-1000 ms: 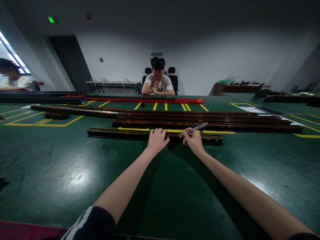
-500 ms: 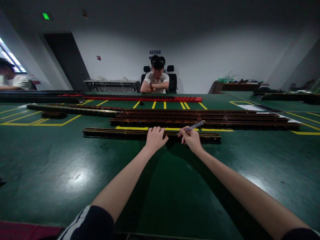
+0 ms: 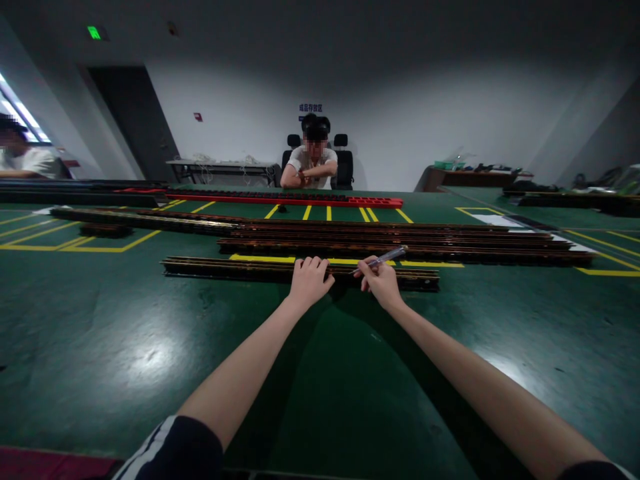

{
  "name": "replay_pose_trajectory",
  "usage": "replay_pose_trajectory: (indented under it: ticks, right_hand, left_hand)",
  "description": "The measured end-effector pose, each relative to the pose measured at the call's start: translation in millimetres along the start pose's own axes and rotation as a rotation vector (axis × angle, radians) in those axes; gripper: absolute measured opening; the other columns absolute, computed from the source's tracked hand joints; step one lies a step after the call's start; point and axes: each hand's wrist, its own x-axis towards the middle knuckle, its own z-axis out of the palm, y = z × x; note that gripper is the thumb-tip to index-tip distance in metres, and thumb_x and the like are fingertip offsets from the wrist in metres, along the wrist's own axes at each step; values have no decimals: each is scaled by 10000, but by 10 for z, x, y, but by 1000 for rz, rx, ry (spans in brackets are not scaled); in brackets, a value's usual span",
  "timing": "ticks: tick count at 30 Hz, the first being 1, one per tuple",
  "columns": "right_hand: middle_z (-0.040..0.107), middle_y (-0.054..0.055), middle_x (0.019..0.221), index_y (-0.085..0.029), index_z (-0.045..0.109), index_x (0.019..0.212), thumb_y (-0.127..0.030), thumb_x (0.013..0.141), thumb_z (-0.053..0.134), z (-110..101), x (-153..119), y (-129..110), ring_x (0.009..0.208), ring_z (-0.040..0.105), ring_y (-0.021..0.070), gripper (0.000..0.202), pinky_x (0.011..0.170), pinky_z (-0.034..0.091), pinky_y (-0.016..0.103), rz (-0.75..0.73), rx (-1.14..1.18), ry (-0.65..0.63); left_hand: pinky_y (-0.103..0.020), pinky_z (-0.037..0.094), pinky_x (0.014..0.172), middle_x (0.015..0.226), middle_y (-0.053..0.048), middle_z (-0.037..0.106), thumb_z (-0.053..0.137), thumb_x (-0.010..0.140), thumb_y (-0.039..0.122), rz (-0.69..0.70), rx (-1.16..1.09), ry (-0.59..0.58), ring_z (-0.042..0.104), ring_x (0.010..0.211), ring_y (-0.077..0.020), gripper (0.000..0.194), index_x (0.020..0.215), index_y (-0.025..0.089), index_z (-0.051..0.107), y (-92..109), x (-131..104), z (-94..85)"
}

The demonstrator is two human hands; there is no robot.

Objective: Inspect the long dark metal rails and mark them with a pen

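Note:
A long dark rail (image 3: 230,269) with thin gold-coloured edges lies crosswise on the green table in front of me. My left hand (image 3: 311,283) grips it near the middle, fingers over the far side and thumb towards the right. Just right of that, my right hand (image 3: 381,283) pinches a slim screwdriver-like tool (image 3: 393,255) with a clear handle. The handle slants up to the right, while its thin tip points down-left at the rail. Whether the tip touches the rail is too small to tell.
Behind the rail lies a stack of similar long rails (image 3: 400,239). A red strip (image 3: 375,201) runs farther back. Across the table (image 3: 150,333) sits a person (image 3: 313,163) with folded arms; another person (image 3: 35,160) is at far left. White sheets (image 3: 493,220) lie right.
The view has shifted very slightly. Both hands keep their places at the rail, and the tool keeps nearly the same slant.

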Motion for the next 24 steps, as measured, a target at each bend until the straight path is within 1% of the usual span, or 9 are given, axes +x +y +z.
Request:
replay_pose_trajectory:
  ticks: [9, 16, 24]
  right_hand:
    - [675, 46, 639, -186, 534, 721, -594, 768, 587, 8, 2, 4, 362, 519, 95, 414, 336, 387, 208, 6, 12, 3]
    - [684, 55, 671, -180, 541, 727, -583, 775, 591, 1, -1, 6, 370, 524, 91, 409, 333, 387, 202, 1, 25, 4]
    - [657, 36, 626, -187, 535, 728, -601, 770, 588, 8, -2, 1, 368, 526, 99, 419, 327, 385, 204, 2, 19, 16]
  left_hand:
    - [-458, 417, 916, 1076, -115, 670, 451, 881, 300, 1, 41, -4, 588, 1004, -274, 305, 1091, 174, 633, 7, -3, 2]
    - [-458, 413, 943, 1085, -111, 671, 448, 887, 310, -7, 7, -8, 591, 1015, -263, 310, 1095, 170, 630, -3, 5, 8]
    - [-458, 406, 952, 1106, -105, 661, 452, 881, 292, -9, -20, -9, 581, 1030, -261, 301, 1102, 188, 627, 6, 5, -5]
